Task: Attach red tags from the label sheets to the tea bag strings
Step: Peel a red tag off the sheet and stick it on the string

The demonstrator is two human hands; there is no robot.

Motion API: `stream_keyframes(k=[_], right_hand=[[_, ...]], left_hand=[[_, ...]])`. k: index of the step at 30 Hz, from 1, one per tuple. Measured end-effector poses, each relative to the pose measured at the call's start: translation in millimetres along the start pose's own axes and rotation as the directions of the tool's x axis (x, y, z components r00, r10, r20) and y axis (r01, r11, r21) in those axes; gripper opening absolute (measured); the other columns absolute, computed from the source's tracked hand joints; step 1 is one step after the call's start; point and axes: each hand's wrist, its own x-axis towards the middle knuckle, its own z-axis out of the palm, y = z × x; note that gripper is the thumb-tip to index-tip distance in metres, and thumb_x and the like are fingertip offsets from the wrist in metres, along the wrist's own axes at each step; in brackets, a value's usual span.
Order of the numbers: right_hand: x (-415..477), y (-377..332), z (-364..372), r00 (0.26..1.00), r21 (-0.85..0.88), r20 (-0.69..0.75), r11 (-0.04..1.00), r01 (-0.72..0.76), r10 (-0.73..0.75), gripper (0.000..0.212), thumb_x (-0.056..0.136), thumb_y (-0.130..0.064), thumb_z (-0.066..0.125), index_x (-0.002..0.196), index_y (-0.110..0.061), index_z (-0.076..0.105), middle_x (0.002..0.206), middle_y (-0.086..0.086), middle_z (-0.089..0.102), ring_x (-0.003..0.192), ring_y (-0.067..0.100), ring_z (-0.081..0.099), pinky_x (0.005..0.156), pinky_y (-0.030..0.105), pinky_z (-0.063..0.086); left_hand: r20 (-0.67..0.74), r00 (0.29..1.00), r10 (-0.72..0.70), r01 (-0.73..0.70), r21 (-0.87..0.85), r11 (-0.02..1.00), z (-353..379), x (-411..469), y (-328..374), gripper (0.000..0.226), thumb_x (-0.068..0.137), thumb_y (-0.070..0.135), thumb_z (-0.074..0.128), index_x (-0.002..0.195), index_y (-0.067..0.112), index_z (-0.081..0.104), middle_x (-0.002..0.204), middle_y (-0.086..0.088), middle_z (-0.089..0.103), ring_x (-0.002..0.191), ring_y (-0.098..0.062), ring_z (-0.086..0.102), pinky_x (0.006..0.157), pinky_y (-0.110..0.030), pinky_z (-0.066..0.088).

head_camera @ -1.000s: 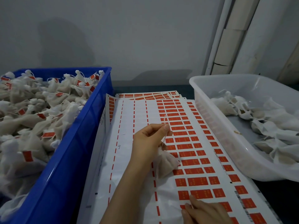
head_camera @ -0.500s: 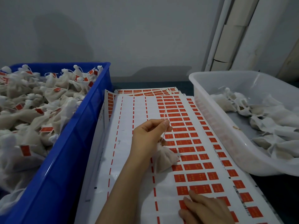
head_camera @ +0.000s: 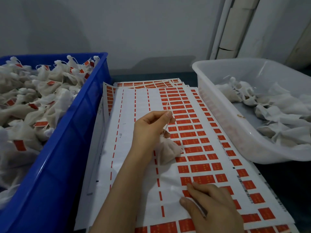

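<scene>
Label sheets (head_camera: 127, 105) of white backing paper, printed with rows of red rectangular tags (head_camera: 203, 179), lie stacked between a blue plastic crate (head_camera: 67, 148) of tagged bags and a translucent white tub (head_camera: 227, 115) of bags showing no tags. The right hand (head_camera: 213, 207) lies nearest the tags, forefinger and thumb slightly parted and pressing the sheet at one tag's left end; that tag's long side runs across the sheet. Farther up, well apart, the left hand (head_camera: 151, 126) dangles a small white gauze tea bag (head_camera: 168, 152) onto the paper, thumb and forefinger pinching its thin white string (head_camera: 165, 127).
</scene>
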Motion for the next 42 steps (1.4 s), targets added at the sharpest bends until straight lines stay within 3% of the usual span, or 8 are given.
stream_keyframes(k=[4, 6, 8, 14, 17, 23, 34, 42], right_hand=[[-5.4, -10.6, 1.9, 0.991, 0.060, -0.134, 0.998, 0.020, -0.012, 0.044, 0.084, -0.059, 0.047, 0.126, -0.044, 0.048, 0.134, -0.026, 0.038, 0.125, 0.003, 0.031, 0.103, 0.014, 0.012], [-1.6, -12.1, 2.5, 0.960, -0.054, -0.269, 0.996, 0.064, -0.077, 0.036, 0.060, -0.044, 0.080, 0.094, -0.033, 0.072, 0.103, -0.012, 0.067, 0.097, 0.019, 0.061, 0.094, 0.028, 0.038], [-0.7, -13.2, 5.9, 0.934, -0.036, -0.356, 0.999, 0.029, -0.040, 0.035, 0.048, -0.036, 0.088, 0.079, -0.025, 0.076, 0.086, -0.007, 0.070, 0.081, 0.018, 0.064, 0.083, 0.027, 0.041], [-3.0, -12.0, 9.1, 0.972, 0.098, -0.206, 0.991, -0.096, 0.115, 0.031, 0.088, -0.059, 0.038, 0.112, -0.045, 0.053, 0.119, -0.032, 0.036, 0.097, -0.008, 0.017, 0.089, 0.001, 0.011], [-3.0, -14.6, 7.0, 0.959, 0.220, -0.217, 0.966, -0.132, 0.181, 0.009, 0.084, -0.048, 0.056, 0.087, -0.041, 0.051, 0.104, -0.025, 0.039, 0.092, -0.007, 0.027, 0.088, 0.003, 0.015], [2.8, -15.4, 7.2, 0.949, 0.296, -0.211, 0.941, -0.166, 0.234, 0.028, 0.080, -0.033, 0.067, 0.069, -0.032, 0.041, 0.097, -0.017, 0.036, 0.089, -0.001, 0.039, 0.099, 0.013, 0.028], [0.2, -12.5, 2.7, 0.966, 0.249, -0.187, 0.960, -0.128, 0.177, 0.025, 0.083, -0.039, 0.061, 0.075, -0.037, 0.037, 0.102, -0.019, 0.036, 0.103, -0.001, 0.045, 0.105, 0.016, 0.031], [-2.3, -5.0, -4.3, 0.977, 0.275, -0.157, 0.957, -0.095, 0.142, 0.026, 0.084, -0.044, 0.057, 0.074, -0.040, 0.034, 0.089, -0.029, 0.030, 0.077, -0.014, 0.037, 0.063, -0.010, 0.023]], left_hand=[[0.002, 1.000, -0.008, 0.008, -0.004, 1.000, -0.1, 0.1, 0.4, 0.006, 0.084, 0.032, 0.066, 0.080, 0.028, 0.069, 0.078, 0.017, 0.072, 0.057, -0.002, 0.066, 0.049, -0.012, 0.048], [0.002, 1.000, -0.004, 0.004, 0.003, 1.000, -0.4, 0.6, 0.5, 0.006, 0.084, 0.032, 0.066, 0.080, 0.028, 0.069, 0.078, 0.017, 0.072, 0.056, -0.001, 0.065, 0.049, -0.012, 0.048], [0.003, 1.000, 0.002, -0.002, 0.009, 1.000, -0.7, 0.5, 0.1, 0.006, 0.084, 0.032, 0.066, 0.080, 0.028, 0.069, 0.078, 0.017, 0.072, 0.057, -0.001, 0.065, 0.049, -0.012, 0.047], [0.007, 1.000, 0.002, -0.002, 0.003, 1.000, -0.6, 0.6, 0.2, 0.006, 0.085, 0.031, 0.066, 0.081, 0.027, 0.069, 0.077, 0.018, 0.072, 0.057, -0.001, 0.065, 0.049, -0.012, 0.047], [0.009, 1.000, 0.000, 0.000, -0.005, 1.000, -1.1, 0.4, 0.0, 0.006, 0.085, 0.030, 0.066, 0.082, 0.026, 0.069, 0.078, 0.017, 0.072, 0.057, -0.001, 0.065, 0.049, -0.012, 0.048], [0.013, 1.000, -0.008, 0.009, -0.022, 1.000, -1.2, 0.6, 0.1, 0.005, 0.084, 0.031, 0.067, 0.082, 0.027, 0.069, 0.079, 0.015, 0.072, 0.056, -0.001, 0.065, 0.049, -0.013, 0.048], [0.017, 1.000, -0.007, 0.008, -0.023, 1.000, -2.4, 1.3, 0.6, 0.005, 0.084, 0.032, 0.067, 0.080, 0.029, 0.069, 0.080, 0.016, 0.073, 0.057, -0.002, 0.066, 0.050, -0.012, 0.048], [0.017, 1.000, -0.007, 0.008, -0.032, 0.999, -2.3, 1.4, 0.2, 0.004, 0.084, 0.031, 0.067, 0.082, 0.028, 0.069, 0.080, 0.016, 0.073, 0.058, -0.002, 0.066, 0.049, -0.013, 0.048]])
